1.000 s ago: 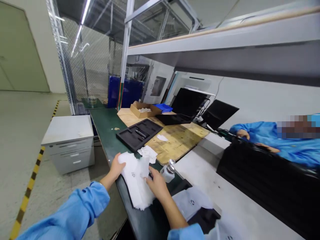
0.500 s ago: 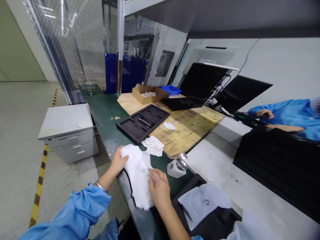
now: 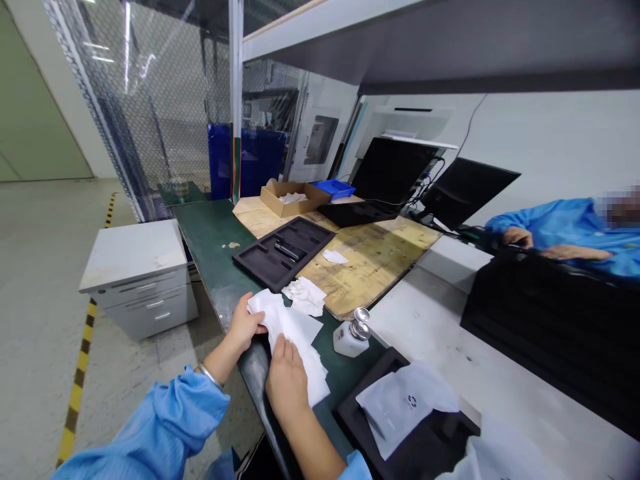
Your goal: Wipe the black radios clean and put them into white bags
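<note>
My left hand (image 3: 245,325) pinches the far end of a stack of thin white plastic bags (image 3: 313,367), thumb on top. Closed over the near left edge of the stack is my right hand (image 3: 287,379); its fingertips press on the top layer and its thumb is hidden. The bags fan out over the green table's edge. Beyond them lies crumpled white tissue (image 3: 306,295). A white pump bottle (image 3: 350,340) with a metal top stands to the right. A bag with a recycling mark (image 3: 407,407) rests on a black foam tray (image 3: 347,410).
Another black foam tray (image 3: 260,263) holds a small black device (image 3: 289,251). Behind are a cardboard box (image 3: 287,208), a blue bin (image 3: 337,188) and monitors (image 3: 393,170). A drawer cabinet (image 3: 137,253) stands left. A co-worker in blue (image 3: 555,223) sits at right.
My right hand has shifted left, from the top of the stack to its near left edge. The bags have swung right and their marked face no longer shows. The view has tilted slightly.
</note>
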A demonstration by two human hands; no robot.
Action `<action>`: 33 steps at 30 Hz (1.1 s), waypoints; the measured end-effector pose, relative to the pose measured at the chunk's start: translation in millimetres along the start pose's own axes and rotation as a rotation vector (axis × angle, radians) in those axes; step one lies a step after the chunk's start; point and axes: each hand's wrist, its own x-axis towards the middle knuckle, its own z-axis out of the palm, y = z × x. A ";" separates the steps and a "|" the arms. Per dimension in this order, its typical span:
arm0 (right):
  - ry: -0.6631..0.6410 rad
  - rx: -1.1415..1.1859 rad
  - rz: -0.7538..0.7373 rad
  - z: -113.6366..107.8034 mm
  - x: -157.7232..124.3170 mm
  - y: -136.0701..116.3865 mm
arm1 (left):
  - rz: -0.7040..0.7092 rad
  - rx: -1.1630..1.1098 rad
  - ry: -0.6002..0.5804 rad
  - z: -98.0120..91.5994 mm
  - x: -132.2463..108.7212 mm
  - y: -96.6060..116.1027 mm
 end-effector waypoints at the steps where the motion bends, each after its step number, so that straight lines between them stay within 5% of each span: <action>1: -0.008 0.026 0.005 -4.0 3.2 4.0 | -0.001 -0.008 -0.017 4.1 -0.9 3.9; 9: 0.021 0.359 0.032 -32.3 6.1 19.4 | 0.046 -0.063 -0.142 0.6 -16.5 24.6; 16: -0.088 1.017 0.078 -65.8 27.0 28.8 | 0.312 0.024 -0.408 -7.4 -28.1 55.2; 21: -0.246 1.300 0.229 -51.5 34.7 50.1 | 0.396 0.292 -0.426 2.2 -14.4 22.4; 25: -0.233 1.330 0.359 -32.7 34.1 61.8 | 0.459 0.477 -0.381 -5.9 -10.1 -9.4; 33: -0.131 1.140 0.416 -29.3 47.4 72.1 | 0.601 0.740 -0.673 -31.3 -29.8 -4.7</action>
